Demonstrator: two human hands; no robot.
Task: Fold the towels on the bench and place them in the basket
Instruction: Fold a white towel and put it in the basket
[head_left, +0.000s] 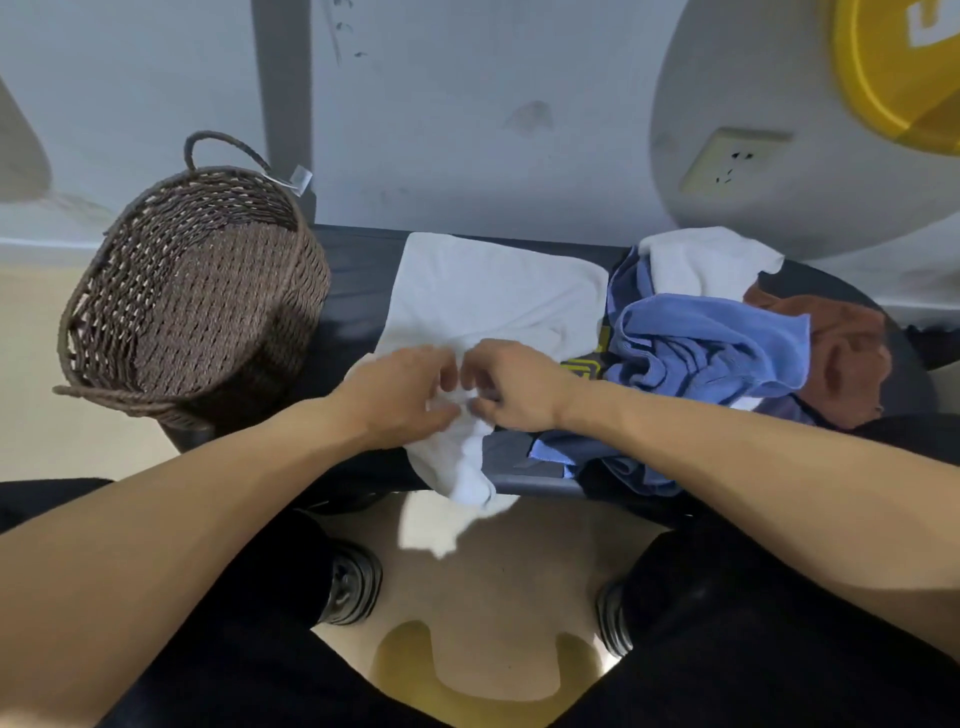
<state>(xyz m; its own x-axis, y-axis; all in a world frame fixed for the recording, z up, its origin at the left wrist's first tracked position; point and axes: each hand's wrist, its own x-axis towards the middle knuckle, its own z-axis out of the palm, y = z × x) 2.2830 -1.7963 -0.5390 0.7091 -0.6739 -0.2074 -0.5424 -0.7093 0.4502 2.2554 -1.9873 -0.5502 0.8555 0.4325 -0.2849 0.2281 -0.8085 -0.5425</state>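
The head view shows the left hand (402, 397) and the right hand (511, 387) close together in the middle of the frame. The fingers of both hands are curled and pinch the near edge of the big white cloth towel (488, 296). The white towel lies spread on the dark tabletop (348, 270), and one corner hangs off the near edge toward the floor.

The round brown woven basket (192, 291) stands at the left of the frame, just beside the white towel, and looks bare inside.

A heap sits at the right: a crumpled blue cloth towel (711, 343), a rust brown cloth towel (852, 353) and a second white cloth towel (706, 260).

The hanging corner could pull the towel down and off the tabletop if the pinch slips. The blue towel touches the white one, so a lift may drag it along. Both hands hold one small spot, so the fold may come out crooked.
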